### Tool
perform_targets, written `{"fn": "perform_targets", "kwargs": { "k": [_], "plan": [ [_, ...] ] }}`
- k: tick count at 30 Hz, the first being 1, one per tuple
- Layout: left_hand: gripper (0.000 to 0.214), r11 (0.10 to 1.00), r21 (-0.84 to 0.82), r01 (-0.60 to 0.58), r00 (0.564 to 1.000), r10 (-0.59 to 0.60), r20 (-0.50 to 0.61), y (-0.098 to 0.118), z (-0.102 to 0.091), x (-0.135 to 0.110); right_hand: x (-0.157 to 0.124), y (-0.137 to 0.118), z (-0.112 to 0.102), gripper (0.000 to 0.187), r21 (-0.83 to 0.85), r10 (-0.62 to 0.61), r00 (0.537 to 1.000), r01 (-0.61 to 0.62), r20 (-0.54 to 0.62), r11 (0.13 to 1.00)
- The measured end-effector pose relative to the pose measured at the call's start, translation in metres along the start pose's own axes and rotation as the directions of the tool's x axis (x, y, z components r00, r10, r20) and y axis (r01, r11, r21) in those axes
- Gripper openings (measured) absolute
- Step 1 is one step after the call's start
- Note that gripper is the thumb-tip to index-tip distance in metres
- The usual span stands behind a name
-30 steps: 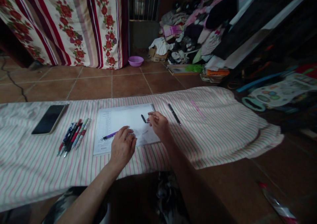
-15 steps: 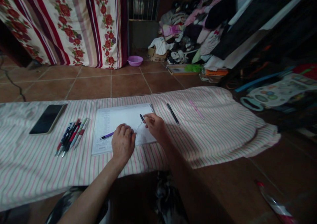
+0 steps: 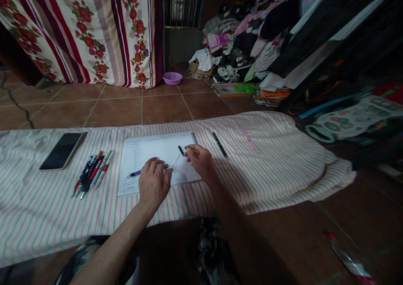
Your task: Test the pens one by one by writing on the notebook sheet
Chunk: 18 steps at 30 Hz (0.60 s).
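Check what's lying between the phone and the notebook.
A bunch of pens, side by side on the striped cloth, lies between the phone and the notebook, touching neither. The head view shows it.

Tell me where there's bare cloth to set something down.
Bare striped cloth right of the pink stick, and the near strip below the pen bundle. Crowded: the notebook, with left hand and right hand over it.

White cloth (image 3: 267,167) with thin pink and dark stripes. White notebook (image 3: 151,150); on it a purple pen (image 3: 134,174) at seven o'clock and a black pen piece (image 3: 181,150) at one. At nine o'clock, red, black and green pens (image 3: 92,173) and a black phone (image 3: 63,150). At twelve, terracotta floor tiles (image 3: 116,108), a lilac bowl (image 3: 172,78) and a cream sheet (image 3: 94,33) with red flowers and maroon bands.
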<state>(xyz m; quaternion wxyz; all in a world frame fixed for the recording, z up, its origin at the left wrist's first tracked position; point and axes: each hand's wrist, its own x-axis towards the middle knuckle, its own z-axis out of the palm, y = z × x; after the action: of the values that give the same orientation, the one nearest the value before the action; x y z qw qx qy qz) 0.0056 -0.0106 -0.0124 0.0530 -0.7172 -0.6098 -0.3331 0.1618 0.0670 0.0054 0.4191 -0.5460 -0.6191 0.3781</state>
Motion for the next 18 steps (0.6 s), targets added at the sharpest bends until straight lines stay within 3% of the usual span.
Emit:
{"fn": "perform_targets", "kwargs": {
  "k": [11,18],
  "plan": [
    [0.021,0.996,0.083,0.016,1.000,-0.014,-0.020,-0.035,-0.028,-0.008,0.001,0.000,0.000,0.021,0.031,0.009,1.000,-0.009,0.002,0.999],
    [0.020,0.994,0.094,0.063,0.997,-0.059,-0.047,-0.051,-0.031,-0.020,-0.001,-0.005,0.007,0.021,0.027,0.035,0.999,-0.035,-0.008,0.999]
  ]
}}
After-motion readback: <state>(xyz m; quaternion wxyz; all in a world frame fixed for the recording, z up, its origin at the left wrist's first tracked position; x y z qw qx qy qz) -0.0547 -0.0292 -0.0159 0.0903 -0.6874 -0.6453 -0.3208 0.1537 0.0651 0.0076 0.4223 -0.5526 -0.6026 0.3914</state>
